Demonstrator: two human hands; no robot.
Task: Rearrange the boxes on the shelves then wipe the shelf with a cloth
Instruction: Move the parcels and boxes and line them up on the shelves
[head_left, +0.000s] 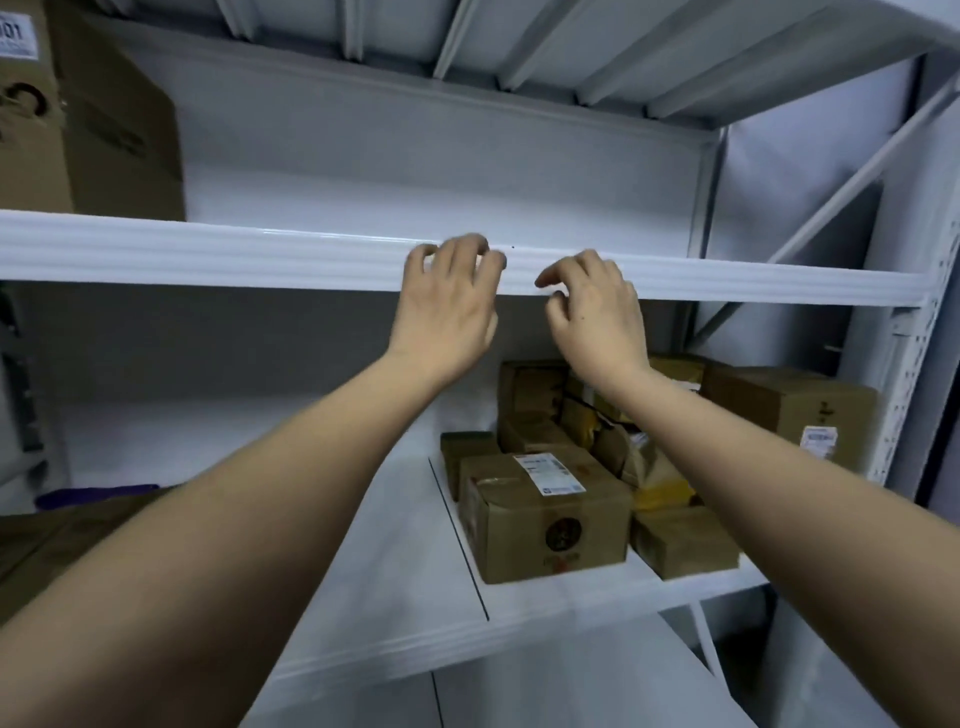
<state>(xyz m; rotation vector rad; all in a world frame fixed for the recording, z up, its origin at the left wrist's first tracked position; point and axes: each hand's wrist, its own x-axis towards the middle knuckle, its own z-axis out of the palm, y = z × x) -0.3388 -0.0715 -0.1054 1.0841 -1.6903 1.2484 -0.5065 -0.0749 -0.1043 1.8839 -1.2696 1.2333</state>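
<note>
A white metal shelf unit (779, 291) fills the view, with a big brown carton (88, 119) on its upper shelf at far left and a cluster of cardboard boxes (545, 514) at the right end of the lower shelf. Both bare arms reach up to the upper shelf's front edge, left hand (447, 306) and right hand (592, 312) close together, fingers loosely curled and holding nothing.

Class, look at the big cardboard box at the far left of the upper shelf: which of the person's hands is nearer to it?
Left. The left hand is raised at the shelf edge, well right of the big cardboard box; the right hand is farther right.
</note>
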